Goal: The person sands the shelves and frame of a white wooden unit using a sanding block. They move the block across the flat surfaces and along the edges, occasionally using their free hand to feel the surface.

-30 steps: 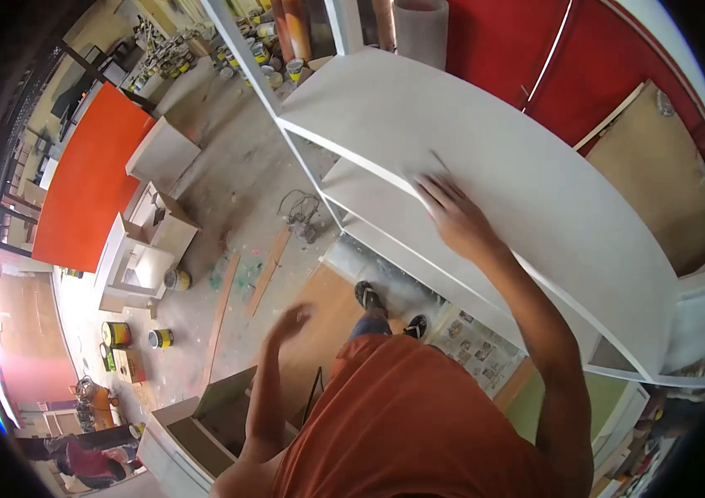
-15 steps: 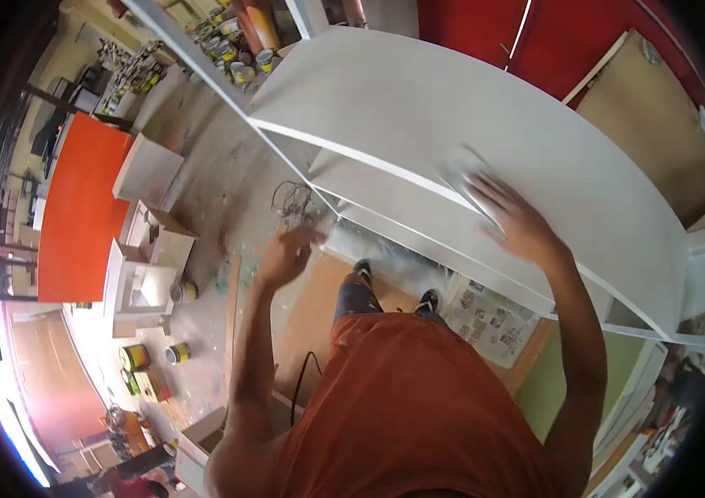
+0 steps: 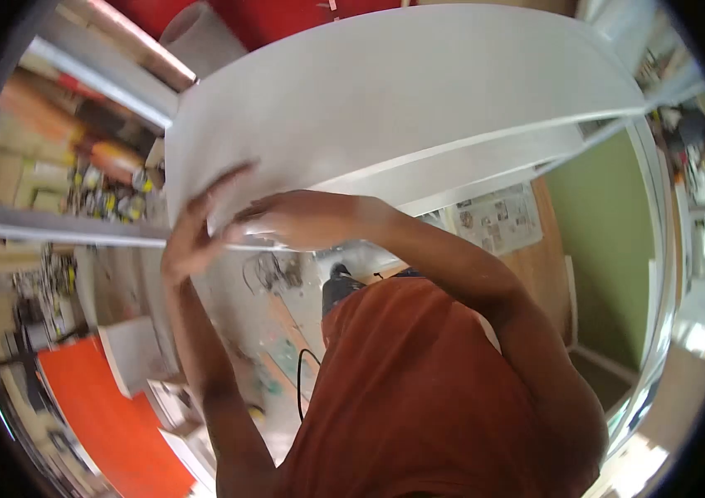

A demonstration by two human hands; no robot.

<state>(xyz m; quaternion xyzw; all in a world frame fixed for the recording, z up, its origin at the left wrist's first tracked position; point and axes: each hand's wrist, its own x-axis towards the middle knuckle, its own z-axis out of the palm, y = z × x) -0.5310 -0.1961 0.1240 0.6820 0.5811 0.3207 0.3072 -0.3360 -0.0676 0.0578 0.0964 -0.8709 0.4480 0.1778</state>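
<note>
My left hand (image 3: 190, 241) reaches to the near left corner of a white-painted curved panel (image 3: 402, 91), fingers stretched out over its surface and blurred by motion. Close beside it, my right hand (image 3: 302, 217) is curled at the panel's front edge, with my arm crossing in front of my body. A pale flat sheet, like sandpaper (image 3: 259, 227), shows partly under the right fingers; most of it is hidden. Below the panel's front edge runs a lower white shelf (image 3: 460, 170).
Metal posts (image 3: 62, 231) frame the panel's left end. Newspaper (image 3: 497, 217) covers the floor below, near a green panel (image 3: 605, 249). A tangled cable (image 3: 265, 272) lies on the floor. An orange panel (image 3: 107, 415) stands at lower left; paint cans (image 3: 107, 203) cluster behind.
The view has turned and shifted towards the panel's left end. My right hand has swept left along the panel with the sheet. My left hand has come up from mid-air to the panel's corner.
</note>
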